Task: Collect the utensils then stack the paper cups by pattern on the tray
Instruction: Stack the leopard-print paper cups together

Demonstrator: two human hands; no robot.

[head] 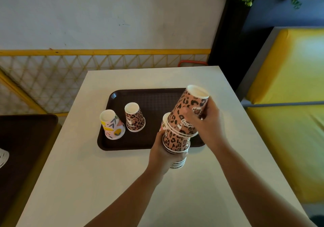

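A dark brown tray [154,100] lies on the white table [105,183]. On its left stand a floral-pattern cup stack [113,125] and a leopard-pattern cup stack [134,118], both upside down. Over the tray's near right corner my left hand [162,154] grips an upside-down stack of leopard cups [176,143]. My right hand [206,121] holds a tilted leopard cup [189,111] whose mouth sits over the top of that stack. Behind it, part of another floral cup [164,121] shows. No utensils are in sight.
A second dark table [22,147] stands at the left with a white object [3,156] at the frame's edge. A yellow bench seat [289,104] runs along the right. A wall with a yellow lattice rail [105,65] is behind the table.
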